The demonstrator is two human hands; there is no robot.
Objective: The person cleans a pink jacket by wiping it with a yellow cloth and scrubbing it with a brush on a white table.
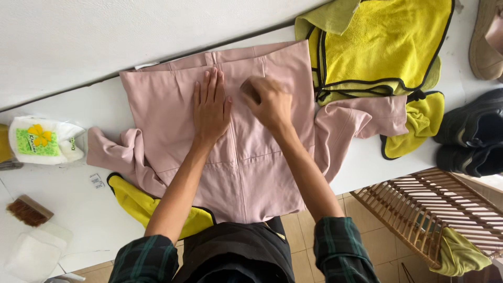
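Sleeves: dark green plaid cuffs (340, 246) pushed up on both forearms, at the near edge of the desk (78, 209), above a dark apron or trousers.
Wooden rack: a slatted rack (435, 209) stands on the tiled floor off the near right corner of the desk, with an olive cloth (461, 254) caught at its lower end.
Near-left corner: a clear plastic tub (31, 254), a small brush (29, 209) with brown bristles just beyond it.
Yellow cloth, near: a yellow cloth with black trim (136, 202) lies at the near edge, partly under the garment's left sleeve.
Garment: a dusty-pink garment (251, 173) spread flat across the middle of the desk, its hem hanging over the near edge, its sleeves trailing out left and right.
Left hand: the left hand (211, 107) lies flat, fingers straight and together, palm down on the garment beside the centre seam — open, gripping nothing.
Right hand: the right hand (268, 102) rests just right of the seam, fingers curled under and blurred; it presses on the pink fabric, and whether it pinches a fold I cannot tell.
Left edge: a white packet (47, 140) with a green-and-yellow flower print.
Right edge: a second yellow black-trimmed cloth (419, 123) touching the right sleeve — beyond it, dark shoes (471, 136).
Far right corner: a larger yellow towel with black edging (382, 44), bunched, overlapping the garment's top right.
Far edge: the desk meets a white wall (105, 36).
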